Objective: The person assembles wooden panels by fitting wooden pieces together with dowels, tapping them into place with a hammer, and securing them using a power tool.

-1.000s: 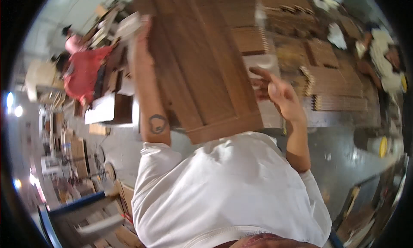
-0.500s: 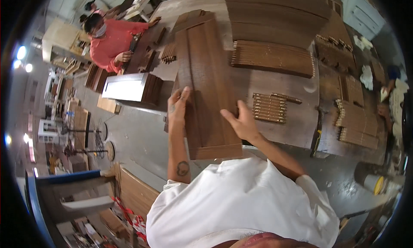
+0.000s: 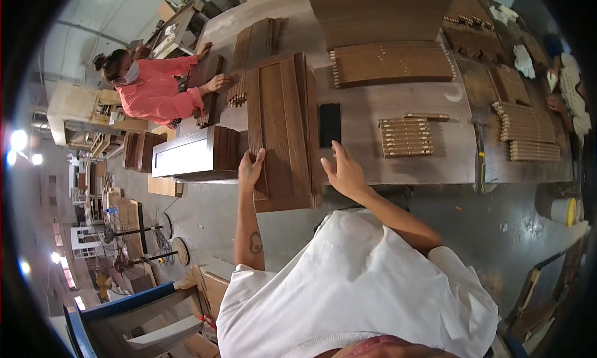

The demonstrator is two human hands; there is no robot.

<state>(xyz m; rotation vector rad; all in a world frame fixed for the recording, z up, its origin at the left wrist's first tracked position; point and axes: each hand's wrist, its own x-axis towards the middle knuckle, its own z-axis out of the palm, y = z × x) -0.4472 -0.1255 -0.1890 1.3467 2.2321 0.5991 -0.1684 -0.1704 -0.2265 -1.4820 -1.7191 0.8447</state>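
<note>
A long brown framed wooden panel (image 3: 273, 119) lies at the table's near edge, on top of similar panels (image 3: 306, 109) whose right sides show beneath it. My left hand (image 3: 250, 167) grips its left edge near the front end, thumb on top and fingers partly hidden at the side. Just right of the panels, my right hand (image 3: 346, 171) is open above the table, fingers spread and holding nothing. Its fingertips are close to a flat black rectangular object (image 3: 329, 125), whose kind I cannot make out.
Slotted brown slats (image 3: 392, 64) and a bundle of short wood pieces (image 3: 406, 137) lie on the table (image 3: 367, 165). Panels with a shiny front (image 3: 186, 153) stand at left. A co-worker in a coral shirt (image 3: 155, 91) reaches over the far left. A yellow-handled tool (image 3: 481, 171) hangs at right.
The panel, tilted up between both hands before, now rests on the stack. My right hand has let go and moved off its right side. The black object has come into sight.
</note>
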